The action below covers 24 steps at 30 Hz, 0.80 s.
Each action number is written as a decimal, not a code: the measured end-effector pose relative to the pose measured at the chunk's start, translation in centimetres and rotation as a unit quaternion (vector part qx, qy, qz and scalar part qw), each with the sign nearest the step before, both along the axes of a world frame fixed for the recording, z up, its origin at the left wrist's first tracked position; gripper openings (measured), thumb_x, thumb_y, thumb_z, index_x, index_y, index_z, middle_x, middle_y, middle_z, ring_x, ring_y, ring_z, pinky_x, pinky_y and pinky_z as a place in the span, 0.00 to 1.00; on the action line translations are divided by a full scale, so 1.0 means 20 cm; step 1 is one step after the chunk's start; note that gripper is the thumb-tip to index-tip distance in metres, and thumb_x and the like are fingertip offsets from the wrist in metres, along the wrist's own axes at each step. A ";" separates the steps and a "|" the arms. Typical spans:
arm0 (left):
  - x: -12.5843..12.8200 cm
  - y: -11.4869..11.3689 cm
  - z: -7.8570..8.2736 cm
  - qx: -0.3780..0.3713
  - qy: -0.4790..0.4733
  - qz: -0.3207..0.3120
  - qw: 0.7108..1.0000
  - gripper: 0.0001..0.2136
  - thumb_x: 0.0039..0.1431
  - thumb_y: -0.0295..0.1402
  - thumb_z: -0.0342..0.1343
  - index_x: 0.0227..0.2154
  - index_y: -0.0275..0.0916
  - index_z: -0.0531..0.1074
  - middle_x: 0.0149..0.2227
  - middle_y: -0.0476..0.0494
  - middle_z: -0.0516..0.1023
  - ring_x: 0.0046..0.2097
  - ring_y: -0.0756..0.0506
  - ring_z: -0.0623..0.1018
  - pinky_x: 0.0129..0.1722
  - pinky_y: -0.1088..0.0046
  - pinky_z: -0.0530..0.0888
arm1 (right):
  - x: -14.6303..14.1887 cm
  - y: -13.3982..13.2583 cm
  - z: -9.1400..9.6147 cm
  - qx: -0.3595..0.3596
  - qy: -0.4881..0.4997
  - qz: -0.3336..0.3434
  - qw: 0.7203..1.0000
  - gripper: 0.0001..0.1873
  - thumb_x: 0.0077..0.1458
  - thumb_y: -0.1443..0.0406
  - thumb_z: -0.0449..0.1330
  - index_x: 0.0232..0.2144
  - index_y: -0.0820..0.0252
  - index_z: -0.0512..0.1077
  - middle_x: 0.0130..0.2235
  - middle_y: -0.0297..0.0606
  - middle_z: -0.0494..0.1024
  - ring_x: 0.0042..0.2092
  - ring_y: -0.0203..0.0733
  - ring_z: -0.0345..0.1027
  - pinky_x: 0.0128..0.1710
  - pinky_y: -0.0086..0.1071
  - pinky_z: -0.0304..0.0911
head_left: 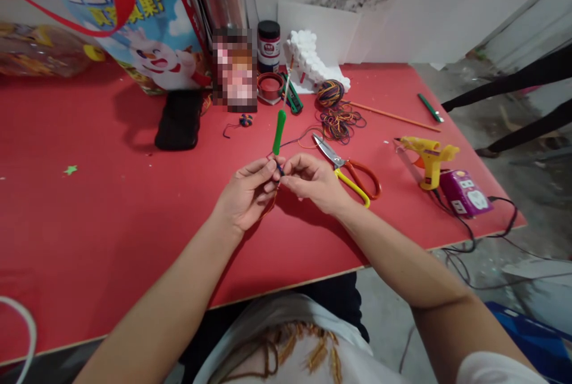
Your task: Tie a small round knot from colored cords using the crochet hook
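My left hand (249,190) and my right hand (316,184) meet above the red table (111,223). Both have their fingertips pinched on a small piece of dark multicoloured yarn (279,168), partly hidden by the fingers. A strand hangs below my left fingers, and another runs toward the tangled yarn (342,123) and its wound ball (330,93). Just beyond my fingertips is a crochet hook with a green handle (279,132), pointing away from me; whether it touches my fingers I cannot tell. Scissors (346,163) with red and yellow handles lie right of my right hand.
A yellow glue gun (428,157) and a purple box (465,193) with cables stand at the right edge. A black phone (179,120), small yarn piece (245,120), green cutter (292,95), dark-lidded jar (269,47), steel flask (222,2) and printed bag (147,32) are farther back.
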State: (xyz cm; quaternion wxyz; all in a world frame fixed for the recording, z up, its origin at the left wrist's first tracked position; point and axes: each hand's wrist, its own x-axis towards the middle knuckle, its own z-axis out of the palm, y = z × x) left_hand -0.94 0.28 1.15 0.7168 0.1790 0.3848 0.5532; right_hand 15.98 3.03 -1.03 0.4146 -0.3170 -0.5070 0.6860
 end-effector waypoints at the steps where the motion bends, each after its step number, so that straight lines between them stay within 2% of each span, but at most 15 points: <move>1: 0.00 0.00 0.00 -0.004 -0.006 0.000 1.000 0.10 0.47 0.26 0.79 0.31 0.31 0.86 0.23 0.49 0.77 0.20 0.57 0.69 0.15 0.87 0.61 | 0.00 0.00 0.00 -0.005 0.003 0.002 1.000 0.22 0.50 0.55 0.80 0.35 0.59 0.74 0.28 0.25 0.75 0.23 0.25 0.60 0.20 0.22 0.57; 5: 0.01 0.00 -0.01 -0.021 -0.016 0.003 1.000 0.08 0.49 0.25 0.79 0.32 0.32 0.86 0.25 0.48 0.79 0.21 0.57 0.71 0.15 0.87 0.61 | 0.00 -0.01 0.00 -0.024 0.010 -0.007 1.000 0.21 0.52 0.54 0.79 0.40 0.59 0.78 0.31 0.28 0.77 0.23 0.27 0.60 0.17 0.22 0.54; 9: 0.02 0.00 -0.02 -0.025 -0.013 0.009 1.000 0.09 0.45 0.24 0.80 0.29 0.34 0.86 0.31 0.44 0.84 0.22 0.58 0.72 0.16 0.87 0.62 | -0.01 -0.01 0.02 -0.042 0.008 -0.032 0.999 0.21 0.51 0.54 0.80 0.34 0.60 0.77 0.24 0.25 0.72 0.20 0.25 0.55 0.17 0.22 0.51; 12: 0.03 -0.01 -0.02 -0.027 -0.007 0.014 1.000 0.11 0.42 0.25 0.81 0.28 0.34 0.86 0.28 0.45 0.83 0.22 0.57 0.72 0.16 0.86 0.63 | -0.02 -0.01 0.04 -0.095 0.047 -0.039 0.994 0.21 0.47 0.56 0.80 0.29 0.60 0.74 0.20 0.22 0.67 0.18 0.23 0.48 0.17 0.22 0.43; 15: 0.03 -0.01 -0.02 -0.035 0.001 0.021 0.999 0.12 0.40 0.25 0.82 0.28 0.31 0.86 0.26 0.45 0.82 0.22 0.56 0.72 0.16 0.86 0.64 | -0.02 -0.01 0.05 -0.167 0.085 -0.009 0.982 0.19 0.46 0.60 0.79 0.28 0.61 0.73 0.20 0.22 0.67 0.18 0.21 0.45 0.18 0.21 0.37; 19: 0.01 0.00 -0.01 -0.056 0.007 0.021 0.998 0.11 0.43 0.23 0.79 0.31 0.27 0.86 0.26 0.43 0.81 0.22 0.56 0.72 0.16 0.86 0.65 | 0.00 0.00 0.05 -0.222 0.088 0.031 0.971 0.18 0.46 0.61 0.78 0.28 0.62 0.72 0.22 0.23 0.69 0.18 0.20 0.44 0.18 0.21 0.34; 24: 0.01 0.00 0.02 -0.079 -0.001 0.023 0.997 0.05 0.51 0.20 0.75 0.31 0.28 0.85 0.25 0.46 0.80 0.22 0.57 0.73 0.17 0.87 0.66 | 0.01 0.00 0.06 -0.220 0.073 0.046 0.972 0.20 0.46 0.59 0.80 0.32 0.62 0.75 0.23 0.24 0.74 0.18 0.21 0.49 0.18 0.22 0.36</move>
